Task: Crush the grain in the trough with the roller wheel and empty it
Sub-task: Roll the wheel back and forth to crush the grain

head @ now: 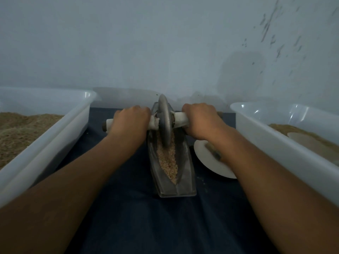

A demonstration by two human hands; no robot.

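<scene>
From the head view, a narrow boat-shaped trough (172, 180) is sitting lengthwise on a dark blue cloth (128, 217) covering the table, its far end close to a pale wall (165, 43). Grain (167, 160) is lying along the groove of the trough, coarse and light brown. The roller wheel (165, 118) is standing upright on edge in the far half of the trough, with its lower rim sitting down in the grain. A pale axle handle (180, 120) is sticking out to both sides of the wheel. The left hand (131, 121) is wrapping its fingers around the handle on the left side, and the right hand (200, 121) is gripping the handle on the right side, both just beside the wheel. A white tub on the left (55, 132) is holding a brown heap of meal, and a white tub on the right (266, 136) is holding some as well. A white plate (207, 158) is lying between the trough and the right tub, partly under the right forearm, with a dark tool on it that I cannot identify.
</scene>
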